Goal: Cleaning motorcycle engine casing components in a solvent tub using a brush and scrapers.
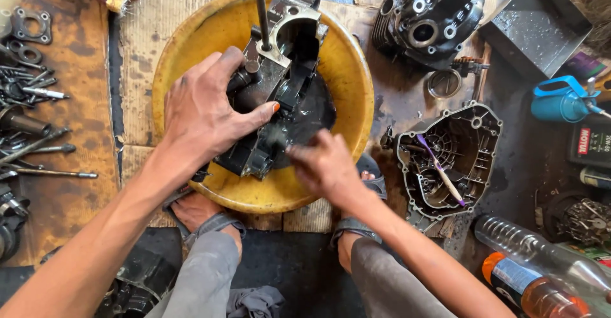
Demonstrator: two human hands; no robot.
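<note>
Hands worked over a yellow basin (347,70): left hand (203,111) gripped a dark engine casing (280,95); right hand (324,165), blurred, grip unclear, touched its lower edge.

— What's the ground like where I'm looking?
— I see a dark, oil-stained floor (299,273) covered with worn cardboard sheets (70,102). Daylight falls evenly, brightest over the grey metal tray (528,32) top right.

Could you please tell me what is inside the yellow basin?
The yellow basin holds a dark engine case over black liquid. Both hands cover the case's lower part; the basin floor beneath is hidden.
</note>
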